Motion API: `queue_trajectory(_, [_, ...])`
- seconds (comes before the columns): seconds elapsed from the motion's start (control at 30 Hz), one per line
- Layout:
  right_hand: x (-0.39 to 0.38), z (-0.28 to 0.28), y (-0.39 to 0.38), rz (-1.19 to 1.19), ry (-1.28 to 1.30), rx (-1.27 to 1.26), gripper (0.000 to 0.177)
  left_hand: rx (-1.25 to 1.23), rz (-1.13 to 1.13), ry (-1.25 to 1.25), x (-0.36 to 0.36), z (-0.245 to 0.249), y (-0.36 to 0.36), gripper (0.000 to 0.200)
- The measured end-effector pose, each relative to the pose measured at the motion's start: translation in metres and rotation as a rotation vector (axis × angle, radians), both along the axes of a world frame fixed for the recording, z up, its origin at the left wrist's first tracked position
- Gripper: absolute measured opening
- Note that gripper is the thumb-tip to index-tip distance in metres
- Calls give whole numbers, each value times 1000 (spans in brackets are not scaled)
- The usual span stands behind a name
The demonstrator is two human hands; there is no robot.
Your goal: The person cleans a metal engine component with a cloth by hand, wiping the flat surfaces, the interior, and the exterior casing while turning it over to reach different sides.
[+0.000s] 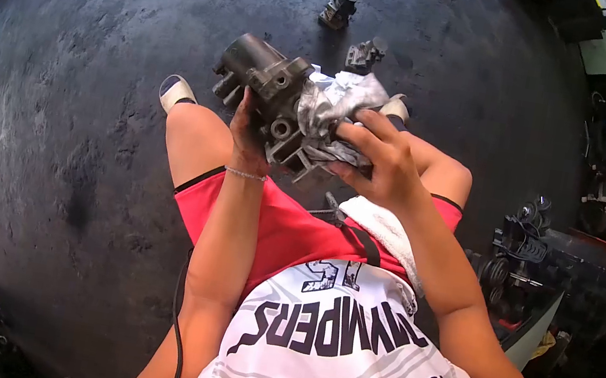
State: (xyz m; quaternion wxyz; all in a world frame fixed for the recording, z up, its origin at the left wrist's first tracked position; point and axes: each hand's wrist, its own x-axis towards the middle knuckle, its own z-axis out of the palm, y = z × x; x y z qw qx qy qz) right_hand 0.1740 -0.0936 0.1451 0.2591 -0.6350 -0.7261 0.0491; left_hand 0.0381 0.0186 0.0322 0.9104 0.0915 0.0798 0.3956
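A grey metal machine part with a cylindrical end and round holes is held up above my lap. My left hand is wrapped round its lower left side, with the fingers partly hidden behind it. On the right, my right hand grips a crumpled, stained grey-white rag, which lies against the right side of the part. The rag covers some of the metal there.
Two smaller metal parts, one farther off and one nearer, stand on the dark floor ahead. A white towel lies on my lap. Metal parts and tools are at the right; more clutter lies lower left.
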Motion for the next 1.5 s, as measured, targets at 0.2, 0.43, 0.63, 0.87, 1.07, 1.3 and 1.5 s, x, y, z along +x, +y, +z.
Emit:
queue_trajectory(0.2, [27,-2,13,39,261,8,18,-13,-4,-45,-5,-10,-3,58])
queue_trajectory(0.43, [25,13,11,209,275,-212,13,86,-48,-49,-3,-17,-4,63])
queue_trajectory(0.63, [30,4,7,139,163,-171,14,22,-69,21,-1,-11,0,54])
queue_trajectory(0.87, [31,0,8,193,171,-140,12,15,-36,60,4,-13,-1,52])
queue_trajectory(1.07, [28,-4,6,211,286,-96,10,21,-80,52,1,-16,0,55])
queue_trajectory(1.3, [70,3,-11,-448,1340,-285,22,80,-25,247,-5,0,-5,52])
queue_trajectory(1.5, [7,-22,-3,63,287,-28,22,-3,6,128,3,-5,5,48])
